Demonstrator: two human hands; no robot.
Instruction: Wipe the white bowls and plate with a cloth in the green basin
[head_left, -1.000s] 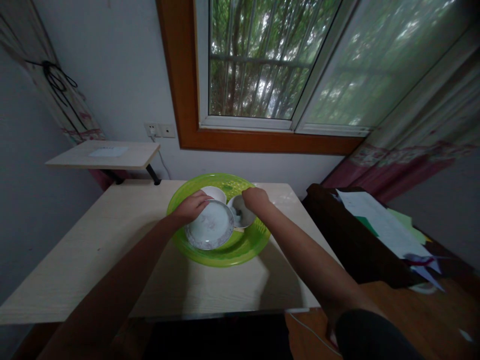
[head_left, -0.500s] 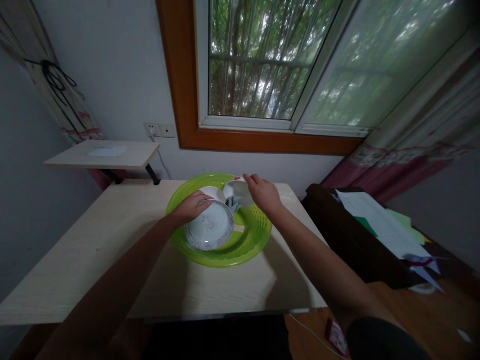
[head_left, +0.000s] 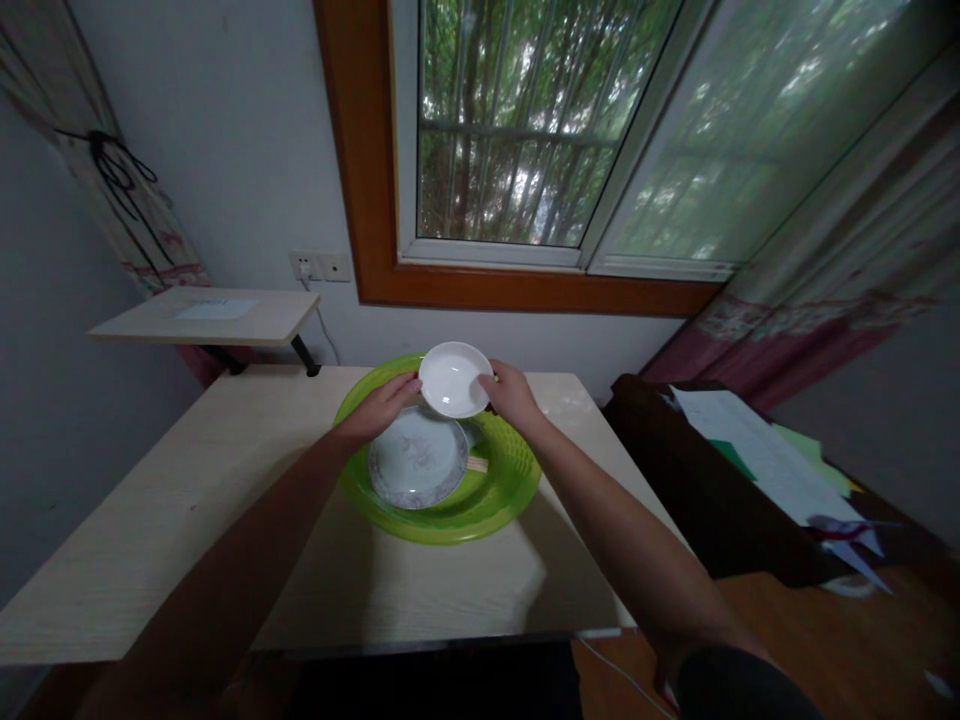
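Observation:
A small white bowl (head_left: 454,378) is held up over the far side of a green plastic basin (head_left: 450,530), its inside facing me. My right hand (head_left: 514,395) grips the bowl's right rim, thumb inside. The fingers of my left hand (head_left: 382,408) are closed together at the bowl's left rim. Below them, a white plate (head_left: 417,458) with a patterned border lies tilted in the basin. The end of some pale wooden chopsticks (head_left: 477,464) sticks out beside the plate. Whatever lies behind the bowl is hidden.
The basin stands on a pale wooden table (head_left: 225,530). A small raised shelf (head_left: 285,318) with a paper on it is at the back left. A window (head_left: 525,130) is behind the table. A dark brown piece of furniture (head_left: 720,490) with papers stands at the right.
My left hand has gone from the plate's rim to the bowl. My right hand has brought the bowl left and turned its inside toward me.

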